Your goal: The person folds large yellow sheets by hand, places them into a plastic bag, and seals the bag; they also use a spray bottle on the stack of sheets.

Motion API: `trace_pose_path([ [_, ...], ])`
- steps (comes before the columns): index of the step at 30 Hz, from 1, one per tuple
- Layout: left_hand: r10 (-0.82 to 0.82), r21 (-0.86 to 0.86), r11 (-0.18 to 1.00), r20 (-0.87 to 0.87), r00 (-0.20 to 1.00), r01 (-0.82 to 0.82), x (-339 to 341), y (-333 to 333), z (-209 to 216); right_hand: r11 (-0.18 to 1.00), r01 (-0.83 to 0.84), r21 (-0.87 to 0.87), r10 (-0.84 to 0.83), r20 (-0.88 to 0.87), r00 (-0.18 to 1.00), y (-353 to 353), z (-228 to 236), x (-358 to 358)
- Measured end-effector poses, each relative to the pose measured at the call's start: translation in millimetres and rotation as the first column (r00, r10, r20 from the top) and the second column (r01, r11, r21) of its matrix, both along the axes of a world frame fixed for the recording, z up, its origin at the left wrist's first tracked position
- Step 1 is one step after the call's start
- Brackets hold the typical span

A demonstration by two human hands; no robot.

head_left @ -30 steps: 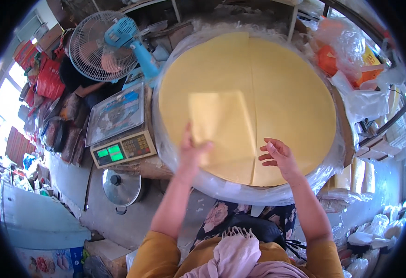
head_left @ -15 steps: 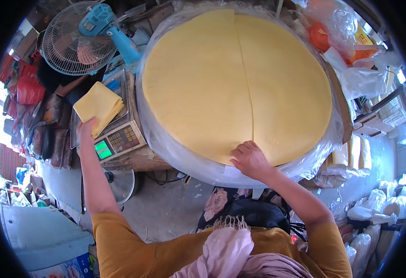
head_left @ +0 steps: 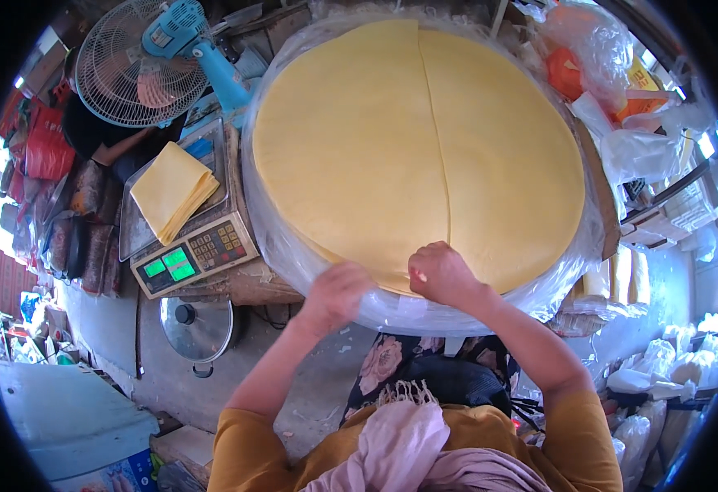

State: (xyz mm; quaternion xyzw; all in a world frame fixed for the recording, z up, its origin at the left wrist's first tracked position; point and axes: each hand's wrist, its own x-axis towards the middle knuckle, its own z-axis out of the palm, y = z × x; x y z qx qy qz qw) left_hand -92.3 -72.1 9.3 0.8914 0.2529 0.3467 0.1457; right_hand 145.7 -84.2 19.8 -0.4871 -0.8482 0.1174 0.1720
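A wide round stack of thin yellow sheets [head_left: 351, 148] lies in front of me on clear plastic film [head_left: 531, 305]. A straight cut edge runs across its top from far to near. At the near end of that edge, my right hand [head_left: 441, 272] has its fingers curled in on the top sheet's rim; the fingertips are partly hidden. My left hand [head_left: 338, 293] is smeared by motion over the stack's near left rim, and its fingers are unclear. To the left, a folded yellow sheet [head_left: 172, 189] rests on the pan of a digital scale [head_left: 195, 256].
A blue fan [head_left: 180, 37] stands at the far left, with another person's arm [head_left: 117, 150] behind the scale. Below the scale is a glass lid [head_left: 197, 328]. Plastic bags [head_left: 588, 49] crowd the far right, and a pale blue chest [head_left: 68, 410] stands at the lower left.
My left hand has let go of the folded sheet on the scale and swung right to the stack's near rim. My right hand has stayed near the cut edge, its fingers curling more tightly.
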Motion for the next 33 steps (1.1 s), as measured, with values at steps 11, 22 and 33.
trace_pose_path([
  [11, 0.212, -0.054, 0.974, -0.105, 0.972, -0.218, 49, 18, -21, 0.989, 0.135, 0.059, -0.134, -0.021, 0.991, 24, 3, -14],
  [22, 0.338, 0.054, 0.938, -0.373, 0.864, -0.343, 48, 15, -44, 0.818, 0.008, 0.576, -0.194, 0.263, 0.945, 84, 224, 4],
  [33, 0.681, 0.054, 0.732, -0.014, 0.732, -0.679, 10, 78, 13, 0.886, 0.274, 0.373, -0.426, 0.426, 0.798, -25, 128, 239],
])
